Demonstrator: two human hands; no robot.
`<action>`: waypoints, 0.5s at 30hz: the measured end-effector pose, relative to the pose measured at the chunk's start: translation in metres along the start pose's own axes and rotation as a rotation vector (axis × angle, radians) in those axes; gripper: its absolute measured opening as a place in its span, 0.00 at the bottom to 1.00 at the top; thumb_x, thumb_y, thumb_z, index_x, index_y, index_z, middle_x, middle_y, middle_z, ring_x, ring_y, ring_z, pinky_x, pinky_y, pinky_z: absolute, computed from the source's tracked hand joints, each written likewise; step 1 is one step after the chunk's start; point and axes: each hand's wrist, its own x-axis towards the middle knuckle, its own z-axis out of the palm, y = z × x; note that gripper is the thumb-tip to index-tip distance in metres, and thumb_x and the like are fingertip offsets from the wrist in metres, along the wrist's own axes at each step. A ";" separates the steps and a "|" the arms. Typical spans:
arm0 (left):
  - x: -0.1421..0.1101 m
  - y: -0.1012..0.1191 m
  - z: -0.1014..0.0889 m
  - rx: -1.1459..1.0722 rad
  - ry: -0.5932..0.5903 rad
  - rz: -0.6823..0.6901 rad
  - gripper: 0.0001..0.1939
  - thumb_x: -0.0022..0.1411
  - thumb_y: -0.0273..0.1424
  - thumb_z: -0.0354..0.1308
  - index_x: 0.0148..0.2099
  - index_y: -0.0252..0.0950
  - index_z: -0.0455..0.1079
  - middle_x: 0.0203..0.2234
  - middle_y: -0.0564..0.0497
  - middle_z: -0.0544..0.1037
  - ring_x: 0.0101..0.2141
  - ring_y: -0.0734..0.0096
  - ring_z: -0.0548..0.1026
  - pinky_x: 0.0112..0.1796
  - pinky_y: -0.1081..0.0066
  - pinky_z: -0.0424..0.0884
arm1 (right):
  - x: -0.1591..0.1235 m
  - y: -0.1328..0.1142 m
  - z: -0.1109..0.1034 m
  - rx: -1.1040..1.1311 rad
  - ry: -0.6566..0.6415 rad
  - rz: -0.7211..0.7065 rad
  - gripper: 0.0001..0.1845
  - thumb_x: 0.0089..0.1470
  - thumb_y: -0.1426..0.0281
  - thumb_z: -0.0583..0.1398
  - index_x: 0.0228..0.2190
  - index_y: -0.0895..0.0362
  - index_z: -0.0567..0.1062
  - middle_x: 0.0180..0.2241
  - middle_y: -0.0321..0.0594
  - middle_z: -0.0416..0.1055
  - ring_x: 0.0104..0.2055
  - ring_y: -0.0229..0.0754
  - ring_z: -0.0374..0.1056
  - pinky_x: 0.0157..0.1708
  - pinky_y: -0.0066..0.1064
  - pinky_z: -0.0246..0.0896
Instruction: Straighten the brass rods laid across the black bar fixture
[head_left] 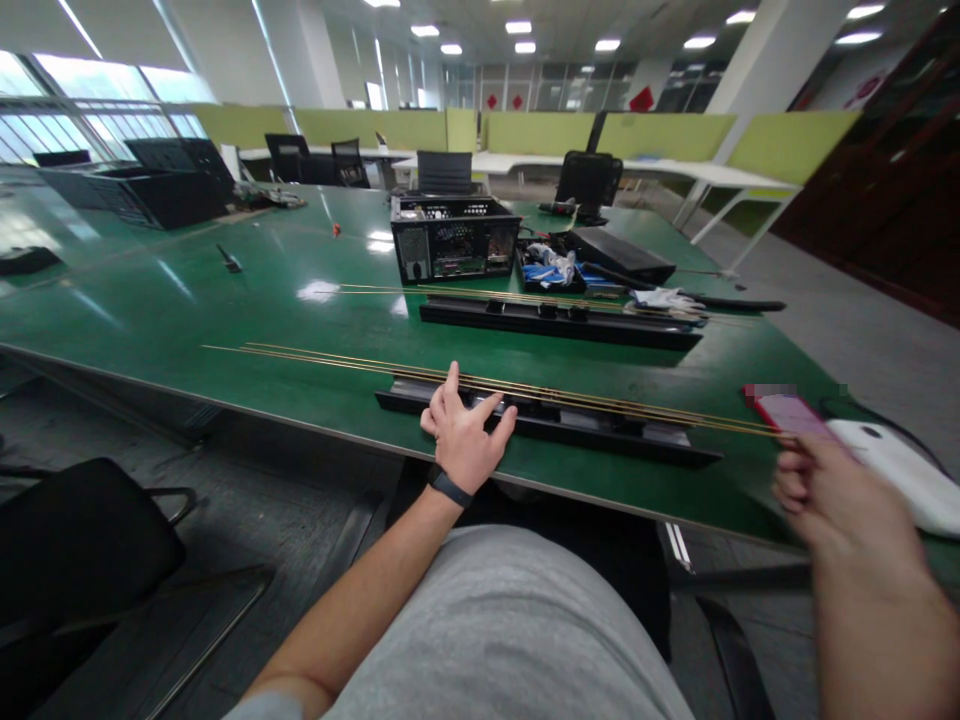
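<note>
Thin gold-coloured rods (337, 362) lie lengthwise along a long black trough-like bar (600, 438) near the table's front edge. My left hand (469, 435), with a dark band at the wrist, rests over the bar's left part. Its fingers are spread, touching or just above the rods; the exact contact is hard to tell. Out past the bar's right end, my right hand (840, 490) is closed in a pinch on the rods' right end. How many rods it pinches cannot be made out.
Behind lies a second black bar (555, 322) with similar rods. An open computer case (457, 245) stands farther back, beside gloves (551, 265) and a dark flat box (619, 255). A phone (799, 412) and a white object (896, 470) lie by my right hand. More black cases (165, 195) are far left.
</note>
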 end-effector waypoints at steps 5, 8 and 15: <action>0.000 0.001 -0.001 0.000 -0.013 -0.007 0.12 0.70 0.45 0.70 0.52 0.54 0.88 0.80 0.42 0.59 0.69 0.34 0.65 0.62 0.34 0.65 | -0.040 0.010 0.028 0.004 -0.110 0.049 0.07 0.59 0.71 0.67 0.29 0.60 0.77 0.21 0.36 0.66 0.12 0.30 0.49 0.08 0.23 0.39; 0.000 0.001 -0.001 0.003 -0.018 -0.011 0.12 0.70 0.45 0.70 0.53 0.55 0.88 0.80 0.43 0.59 0.69 0.34 0.64 0.62 0.34 0.65 | -0.057 0.016 0.042 0.004 -0.200 0.062 0.09 0.56 0.67 0.70 0.32 0.61 0.79 0.22 0.37 0.68 0.12 0.30 0.50 0.08 0.23 0.40; 0.000 0.000 0.000 -0.005 -0.008 -0.002 0.12 0.70 0.45 0.70 0.52 0.53 0.88 0.80 0.42 0.59 0.69 0.33 0.65 0.62 0.33 0.65 | -0.078 0.030 0.070 0.015 -0.298 0.057 0.20 0.53 0.57 0.76 0.33 0.59 0.78 0.22 0.33 0.68 0.12 0.28 0.49 0.07 0.22 0.41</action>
